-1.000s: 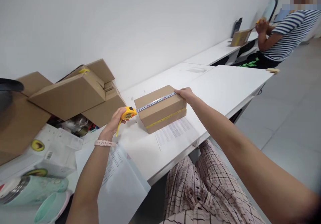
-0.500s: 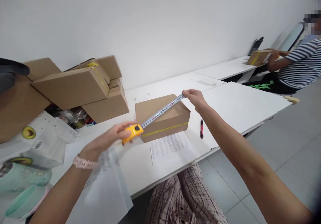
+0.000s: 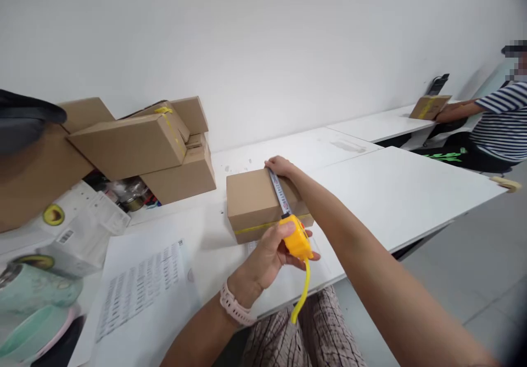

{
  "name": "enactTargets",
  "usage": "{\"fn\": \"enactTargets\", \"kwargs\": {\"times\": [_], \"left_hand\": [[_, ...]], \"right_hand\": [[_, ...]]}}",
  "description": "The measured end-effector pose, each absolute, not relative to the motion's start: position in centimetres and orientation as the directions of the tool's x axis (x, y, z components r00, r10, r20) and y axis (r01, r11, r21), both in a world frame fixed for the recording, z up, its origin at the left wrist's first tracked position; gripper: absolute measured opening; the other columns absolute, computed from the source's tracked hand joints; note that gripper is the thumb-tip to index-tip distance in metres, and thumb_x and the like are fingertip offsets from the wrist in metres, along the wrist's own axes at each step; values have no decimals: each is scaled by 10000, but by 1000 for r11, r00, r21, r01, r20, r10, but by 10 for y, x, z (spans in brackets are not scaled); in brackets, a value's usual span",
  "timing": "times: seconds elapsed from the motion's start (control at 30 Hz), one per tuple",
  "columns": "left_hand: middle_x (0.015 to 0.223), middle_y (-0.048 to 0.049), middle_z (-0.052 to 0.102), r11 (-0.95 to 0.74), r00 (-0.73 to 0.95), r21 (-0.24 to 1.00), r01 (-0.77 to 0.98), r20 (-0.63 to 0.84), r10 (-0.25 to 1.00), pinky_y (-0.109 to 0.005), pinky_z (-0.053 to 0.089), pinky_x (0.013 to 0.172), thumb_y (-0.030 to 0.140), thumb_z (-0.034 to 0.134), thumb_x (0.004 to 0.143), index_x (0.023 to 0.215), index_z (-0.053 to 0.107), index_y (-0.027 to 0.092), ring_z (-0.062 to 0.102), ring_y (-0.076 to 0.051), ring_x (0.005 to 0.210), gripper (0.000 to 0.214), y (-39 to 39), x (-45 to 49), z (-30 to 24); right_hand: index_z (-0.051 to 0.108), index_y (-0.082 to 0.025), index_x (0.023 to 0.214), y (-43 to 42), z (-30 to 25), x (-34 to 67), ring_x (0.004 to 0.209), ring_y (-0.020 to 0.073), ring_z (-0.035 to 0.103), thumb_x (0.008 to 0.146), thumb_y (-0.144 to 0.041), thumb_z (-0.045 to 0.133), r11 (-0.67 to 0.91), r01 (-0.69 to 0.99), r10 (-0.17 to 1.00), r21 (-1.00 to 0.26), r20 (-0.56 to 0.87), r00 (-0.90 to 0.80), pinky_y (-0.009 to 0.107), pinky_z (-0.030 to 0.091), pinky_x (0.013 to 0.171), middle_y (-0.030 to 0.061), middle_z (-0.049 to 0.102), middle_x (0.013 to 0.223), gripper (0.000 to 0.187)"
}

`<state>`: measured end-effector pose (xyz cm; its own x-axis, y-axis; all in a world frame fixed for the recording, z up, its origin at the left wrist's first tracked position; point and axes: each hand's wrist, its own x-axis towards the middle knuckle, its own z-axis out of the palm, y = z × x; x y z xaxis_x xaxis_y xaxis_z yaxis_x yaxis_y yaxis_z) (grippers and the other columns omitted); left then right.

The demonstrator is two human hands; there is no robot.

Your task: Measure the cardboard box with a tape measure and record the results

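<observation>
A small brown cardboard box (image 3: 251,199) with a yellow tape seam sits on the white table (image 3: 391,191). My left hand (image 3: 269,257) is closed round a yellow tape measure (image 3: 297,238) at the box's near edge. Its steel blade (image 3: 280,192) runs front to back across the box top. My right hand (image 3: 280,167) pinches the blade's end down at the box's far edge.
A pile of bigger cardboard boxes (image 3: 135,142) stands at the back left. Printed sheets (image 3: 140,287) lie near me on the left, beside a white carton (image 3: 78,235) and a mint flask (image 3: 33,290). A person in a striped shirt (image 3: 502,125) sits far right with another box (image 3: 430,106).
The tape has turned from lying diagonally over the box to running front to back. My left hand moved right to the box's near edge; my right hand moved to the far edge.
</observation>
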<state>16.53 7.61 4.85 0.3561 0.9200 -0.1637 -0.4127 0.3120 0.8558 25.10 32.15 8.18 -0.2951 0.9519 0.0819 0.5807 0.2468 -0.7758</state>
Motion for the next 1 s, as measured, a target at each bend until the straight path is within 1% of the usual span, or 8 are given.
{"fn": "enactTargets", "kwargs": {"times": [0.27,0.5,0.63,0.7,0.77,0.9,0.97,1.0], "left_hand": [[1142,-110,630,353,341,822,-447,-208,917,-265,530,527,577,792,694,1102,610,210,758,-263,805,578,58,176,31],[1218,-128,632,298,329,912,-282,-200,923,-305,576,557,530,809,705,1147,601,223,736,-251,793,576,42,155,44],[1289,-78,621,8,-22,997,-76,-10,1000,-381,617,790,397,878,665,1265,549,309,711,-282,991,690,17,111,40],[1200,-49,645,-27,-212,997,66,40,976,-375,609,828,374,879,677,1294,511,329,702,-274,1024,720,14,89,30],[1105,-35,650,8,-261,996,91,16,965,-364,612,776,415,861,693,1280,502,310,711,-275,994,696,18,71,17],[1063,-37,633,54,-131,999,-4,-54,990,-307,587,619,470,815,722,1215,533,242,738,-264,867,612,37,50,7],[1070,-45,633,27,-94,999,-38,-31,995,-276,570,570,455,816,712,1207,553,216,739,-244,815,609,47,44,17],[1091,-53,634,-2,-95,998,-60,-3,996,-264,562,544,449,822,696,1202,564,207,737,-234,790,617,53,41,25]], "right_hand": [[621,-267,755,326,58,260,857,211,586,839,-514,690,124,462,952,-878,-25,-304,358,455,831,20,711,836,270],[709,-277,1022,316,85,293,1076,255,612,910,-668,548,177,214,928,-961,91,-363,383,467,966,45,748,1077,437],[695,-218,1203,296,85,353,1160,274,619,969,-735,337,249,170,949,-953,205,-239,406,448,1036,118,720,1219,671],[652,-190,1307,272,68,380,1093,284,655,957,-768,296,243,235,964,-941,208,-166,427,475,1008,148,730,1179,764],[549,-197,1448,243,46,396,1071,297,674,941,-791,288,221,313,969,-924,171,-180,455,494,1000,159,724,1204,824],[299,-328,1605,197,19,391,1433,325,460,946,-776,287,234,335,924,-913,102,-369,485,459,1114,75,394,1637,798],[323,-350,1589,188,27,380,1507,327,350,947,-770,289,273,364,908,-891,114,-403,489,421,1158,21,279,1693,767],[368,-340,1565,187,36,375,1494,338,366,951,-767,277,293,398,911,-869,128,-391,500,413,1159,29,320,1676,754]]}}
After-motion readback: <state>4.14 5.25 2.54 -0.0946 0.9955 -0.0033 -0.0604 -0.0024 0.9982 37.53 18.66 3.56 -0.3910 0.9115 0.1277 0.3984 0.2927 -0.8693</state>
